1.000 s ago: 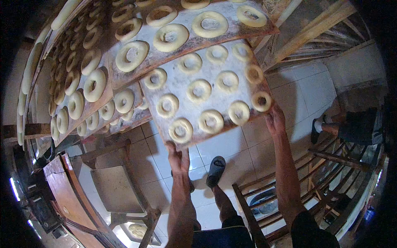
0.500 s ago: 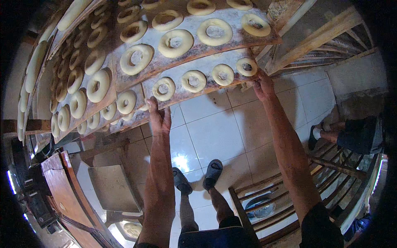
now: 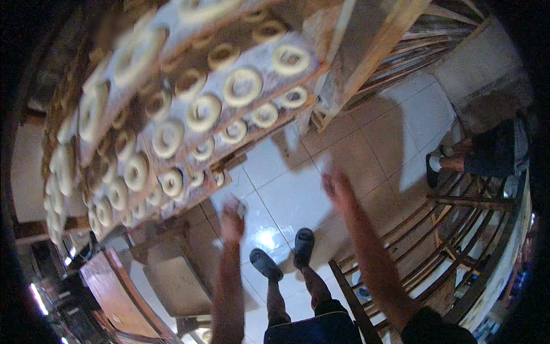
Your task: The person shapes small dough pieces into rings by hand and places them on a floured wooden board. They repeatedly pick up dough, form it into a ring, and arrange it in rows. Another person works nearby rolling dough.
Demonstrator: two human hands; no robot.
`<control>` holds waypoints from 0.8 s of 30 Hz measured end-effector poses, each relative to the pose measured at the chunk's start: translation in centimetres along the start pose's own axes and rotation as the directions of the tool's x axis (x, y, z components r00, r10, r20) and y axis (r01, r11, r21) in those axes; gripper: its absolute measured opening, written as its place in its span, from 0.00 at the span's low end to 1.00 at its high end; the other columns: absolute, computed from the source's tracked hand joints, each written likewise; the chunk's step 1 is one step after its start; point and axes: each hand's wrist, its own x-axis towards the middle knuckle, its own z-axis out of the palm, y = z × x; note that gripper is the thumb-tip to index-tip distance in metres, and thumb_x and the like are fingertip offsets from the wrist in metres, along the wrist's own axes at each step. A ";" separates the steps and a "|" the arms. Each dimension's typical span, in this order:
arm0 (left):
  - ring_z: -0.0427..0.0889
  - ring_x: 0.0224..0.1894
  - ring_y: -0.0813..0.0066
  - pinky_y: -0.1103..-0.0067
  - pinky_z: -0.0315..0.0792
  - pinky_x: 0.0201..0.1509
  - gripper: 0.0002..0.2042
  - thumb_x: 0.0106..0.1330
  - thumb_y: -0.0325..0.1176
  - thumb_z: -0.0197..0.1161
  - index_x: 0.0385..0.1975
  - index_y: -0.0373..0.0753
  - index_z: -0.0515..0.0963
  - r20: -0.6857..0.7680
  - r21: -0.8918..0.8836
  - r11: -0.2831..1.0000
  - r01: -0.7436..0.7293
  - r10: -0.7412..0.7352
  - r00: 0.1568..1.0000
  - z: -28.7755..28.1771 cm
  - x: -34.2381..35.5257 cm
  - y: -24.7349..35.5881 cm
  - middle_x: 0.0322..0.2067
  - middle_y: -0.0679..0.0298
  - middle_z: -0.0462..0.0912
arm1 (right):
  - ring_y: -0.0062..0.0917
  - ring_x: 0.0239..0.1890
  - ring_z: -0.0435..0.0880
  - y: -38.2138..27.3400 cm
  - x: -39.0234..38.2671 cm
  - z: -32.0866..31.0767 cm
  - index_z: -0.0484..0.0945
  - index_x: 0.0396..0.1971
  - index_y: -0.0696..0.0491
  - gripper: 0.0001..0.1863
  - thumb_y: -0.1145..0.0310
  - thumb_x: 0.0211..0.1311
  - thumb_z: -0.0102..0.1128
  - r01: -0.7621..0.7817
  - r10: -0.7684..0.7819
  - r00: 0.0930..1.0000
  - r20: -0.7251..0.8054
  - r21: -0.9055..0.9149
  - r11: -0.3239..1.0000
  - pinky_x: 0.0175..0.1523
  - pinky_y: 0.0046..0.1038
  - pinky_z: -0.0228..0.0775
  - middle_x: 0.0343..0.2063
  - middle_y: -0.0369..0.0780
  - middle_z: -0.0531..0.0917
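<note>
Rings of pale raw dough lie in rows on floured wooden boards stacked in tiers at the upper left. On a lower board sits another row, with one dough ring near its right part. My left hand is below the boards' front edge, apart from them, over the tiled floor. My right hand hangs farther right, also away from the boards. Motion smears the fingers of both hands, and I see no board or dough in either.
A slatted wooden rack stands at my lower right. Beyond it are a person's legs in dark shorts. Slanting wooden beams rise at the upper right. Brown wooden furniture and a flat panel are at the lower left.
Both hands have let go of the lower board's front edge and drawn back toward me. The view has shifted, so the tiers of boards now appear farther left.
</note>
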 end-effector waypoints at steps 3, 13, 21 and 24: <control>0.79 0.46 0.58 0.61 0.72 0.52 0.15 0.68 0.39 0.59 0.46 0.34 0.76 0.382 -0.391 0.903 0.178 -0.017 0.924 5.5 -13.7 5.0 0.41 0.54 0.81 | 0.27 0.36 0.80 4.4 -13.5 -5.8 0.71 0.56 0.52 0.28 0.85 0.53 0.59 -0.015 0.066 0.977 -0.204 0.243 0.970 0.40 0.25 0.74 0.33 0.36 0.78; 0.82 0.41 0.60 0.65 0.71 0.52 0.17 0.71 0.44 0.56 0.35 0.34 0.80 0.580 -0.628 0.771 -0.107 0.555 0.595 -6.1 -26.8 26.9 0.33 0.57 0.84 | 0.29 0.42 0.83 -5.9 -41.5 -4.1 0.76 0.46 0.54 0.20 0.74 0.52 0.68 0.314 -0.481 0.858 -0.182 -0.556 0.770 0.47 0.32 0.75 0.38 0.41 0.83; 0.81 0.39 0.60 0.70 0.74 0.45 0.07 0.67 0.29 0.59 0.38 0.33 0.77 0.218 -0.816 0.185 -0.548 0.976 0.005 -10.9 -28.2 54.4 0.36 0.54 0.80 | 0.42 0.40 0.83 -12.5 -59.4 -8.9 0.78 0.46 0.55 0.15 0.71 0.57 0.62 0.032 -0.693 -0.035 -0.720 -0.694 0.720 0.45 0.40 0.73 0.38 0.48 0.83; 0.78 0.47 0.54 0.64 0.73 0.49 0.08 0.64 0.25 0.59 0.42 0.32 0.76 -0.016 -0.699 -0.234 -0.676 0.950 -0.312 -9.3 -33.0 64.1 0.44 0.49 0.78 | 0.44 0.50 0.80 -13.3 -60.6 -15.4 0.77 0.47 0.58 0.16 0.70 0.59 0.57 -0.270 -0.709 0.019 -0.705 -0.687 0.675 0.52 0.43 0.71 0.46 0.50 0.81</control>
